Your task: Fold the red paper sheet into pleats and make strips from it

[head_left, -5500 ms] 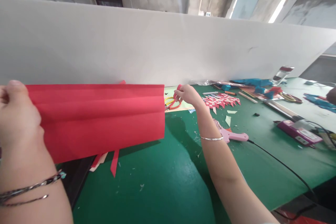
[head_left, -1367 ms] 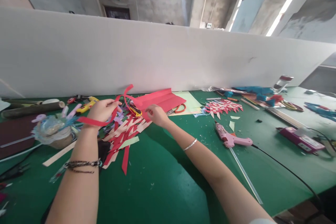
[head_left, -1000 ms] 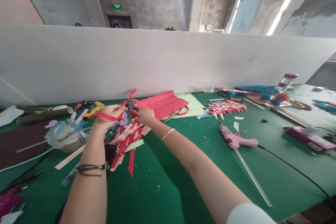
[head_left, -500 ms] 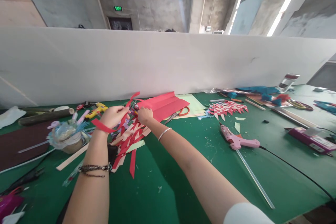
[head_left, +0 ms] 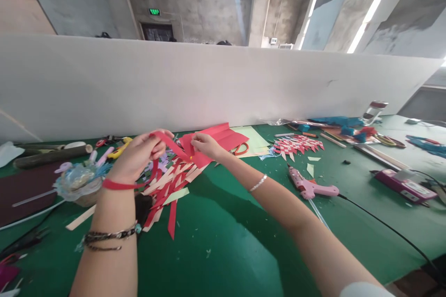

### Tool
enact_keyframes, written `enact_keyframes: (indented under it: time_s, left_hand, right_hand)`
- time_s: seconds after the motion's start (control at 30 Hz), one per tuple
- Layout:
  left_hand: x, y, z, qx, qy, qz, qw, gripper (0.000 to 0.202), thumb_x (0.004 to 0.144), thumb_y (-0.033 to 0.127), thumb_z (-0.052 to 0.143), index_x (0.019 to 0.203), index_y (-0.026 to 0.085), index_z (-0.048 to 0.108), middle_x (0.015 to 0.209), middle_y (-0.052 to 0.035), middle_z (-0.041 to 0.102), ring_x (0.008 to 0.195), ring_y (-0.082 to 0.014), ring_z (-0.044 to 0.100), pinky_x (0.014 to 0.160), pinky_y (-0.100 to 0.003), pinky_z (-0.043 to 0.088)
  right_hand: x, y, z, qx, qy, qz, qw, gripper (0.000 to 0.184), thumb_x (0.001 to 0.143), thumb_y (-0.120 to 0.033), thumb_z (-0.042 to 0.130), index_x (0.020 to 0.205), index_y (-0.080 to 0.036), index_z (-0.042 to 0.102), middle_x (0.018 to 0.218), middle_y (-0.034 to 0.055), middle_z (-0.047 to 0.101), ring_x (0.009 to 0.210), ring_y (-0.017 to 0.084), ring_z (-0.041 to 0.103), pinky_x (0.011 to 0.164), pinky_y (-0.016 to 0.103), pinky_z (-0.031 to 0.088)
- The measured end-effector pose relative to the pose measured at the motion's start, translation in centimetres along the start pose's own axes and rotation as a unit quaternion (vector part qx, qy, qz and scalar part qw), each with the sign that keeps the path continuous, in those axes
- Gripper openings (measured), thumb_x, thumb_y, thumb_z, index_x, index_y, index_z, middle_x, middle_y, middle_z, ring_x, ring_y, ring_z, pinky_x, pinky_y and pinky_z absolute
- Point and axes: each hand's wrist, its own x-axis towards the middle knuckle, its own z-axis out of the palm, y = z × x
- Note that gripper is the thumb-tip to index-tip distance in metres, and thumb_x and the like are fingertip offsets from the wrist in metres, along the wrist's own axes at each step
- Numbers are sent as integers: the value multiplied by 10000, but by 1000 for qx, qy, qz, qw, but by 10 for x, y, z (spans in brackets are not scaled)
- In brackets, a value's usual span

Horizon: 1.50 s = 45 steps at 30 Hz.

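My left hand (head_left: 137, 155) and my right hand (head_left: 206, 143) are both raised over the green table (head_left: 244, 241). Each pinches a long red paper strip (head_left: 170, 146) stretched between them; the strip's other end curls round my left wrist. Under the hands lies a pile of red and cream paper strips (head_left: 167, 185). A folded red paper sheet (head_left: 223, 137) lies just behind my right hand, on a pale green sheet (head_left: 256, 139).
Red-handled scissors (head_left: 240, 149) lie by the red sheet. A woven red-and-white paper piece (head_left: 296, 144) and a pink glue gun (head_left: 310, 187) with a black cord are to the right. Tools, a bamboo tube (head_left: 49, 157) and a wrapped bundle (head_left: 75, 183) clutter the left. A white partition (head_left: 223, 83) runs behind.
The big red sheet was put down on the table. Both hands rose from the strip pile, and the red strip is now pulled taut between them.
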Motion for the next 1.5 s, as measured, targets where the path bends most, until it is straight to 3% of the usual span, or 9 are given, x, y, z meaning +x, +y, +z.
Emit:
enact_keyframes:
  time_s: [0.2, 0.37, 0.43, 0.53, 0.6, 0.7, 0.9, 1.17, 1.5]
  left_hand:
    - [-10, 25, 7, -104, -72, 32, 991, 329, 796, 542, 479, 727, 224, 534, 534, 44, 293, 431, -86, 248, 459, -274, 258]
    - [-17, 43, 32, -113, -99, 23, 988, 398, 796, 593, 415, 856, 230, 568, 565, 31, 389, 390, -82, 300, 427, -279, 315]
    - [-22, 44, 46, -107, -156, 15, 982, 450, 825, 598, 353, 922, 223, 582, 584, 20, 441, 398, -97, 376, 430, -281, 369]
    - [-34, 30, 70, -30, -272, 1, 962, 490, 873, 553, 293, 1034, 202, 594, 704, -24, 587, 628, -163, 578, 603, -306, 489]
    - [-47, 11, 84, 89, -301, 2, 949, 493, 884, 545, 276, 1064, 228, 608, 914, -43, 664, 916, -201, 606, 808, -332, 486]
    - [-74, -26, 95, 232, -283, -5, 931, 498, 901, 525, 242, 1190, 269, 556, 1277, -39, 553, 1167, -225, 510, 955, -353, 426]
    - [-99, -79, 81, 383, -253, 55, 887, 481, 921, 481, 221, 1337, 324, 404, 1451, 24, 341, 1356, -237, 253, 1079, -467, 270]
    - [-73, -99, 74, 433, -245, 69, 865, 490, 931, 453, 176, 1379, 326, 327, 1477, 34, 284, 1360, -213, 243, 1092, -440, 248]
    - [-29, -128, 68, 439, -198, 21, 876, 515, 913, 439, 167, 1385, 308, 327, 1479, 18, 284, 1363, -262, 224, 1085, -480, 215]
  right_hand:
    - [-88, 8, -29, 67, -68, 39, 995, 90, 737, -183, 471, 647, -186, 466, 574, -56, 483, 545, 88, 501, 523, 196, 370]
    - [-147, 33, -37, 90, -82, 144, 982, 89, 744, -154, 472, 662, -186, 472, 567, -46, 499, 530, 90, 483, 520, 202, 359]
    - [-163, 43, -38, 83, -74, 160, 981, 99, 738, -136, 469, 652, -186, 467, 557, -45, 490, 523, 90, 468, 510, 203, 344]
    - [-179, 52, -37, 85, -66, 166, 980, 108, 747, -133, 436, 653, -185, 452, 570, -42, 478, 532, 90, 461, 527, 209, 349]
    - [-185, 54, -36, 65, -53, 152, 985, 95, 753, -150, 432, 667, -186, 451, 588, -41, 469, 539, 92, 443, 526, 212, 333]
    - [-190, 50, -35, -3, -42, 125, 991, 76, 746, -163, 442, 676, -188, 457, 599, -42, 457, 545, 94, 411, 515, 213, 294]
    - [-191, 46, -40, -50, -41, 138, 988, 116, 756, -155, 427, 645, -192, 420, 582, -47, 433, 542, 93, 382, 516, 216, 268]
    - [-194, 53, -37, -40, -67, 143, 987, 97, 762, -175, 431, 666, -189, 439, 599, -48, 449, 548, 87, 382, 517, 212, 281]
    - [-194, 56, -38, -60, -66, 138, 986, 89, 747, -176, 422, 662, -191, 440, 593, -48, 450, 543, 88, 379, 509, 207, 279]
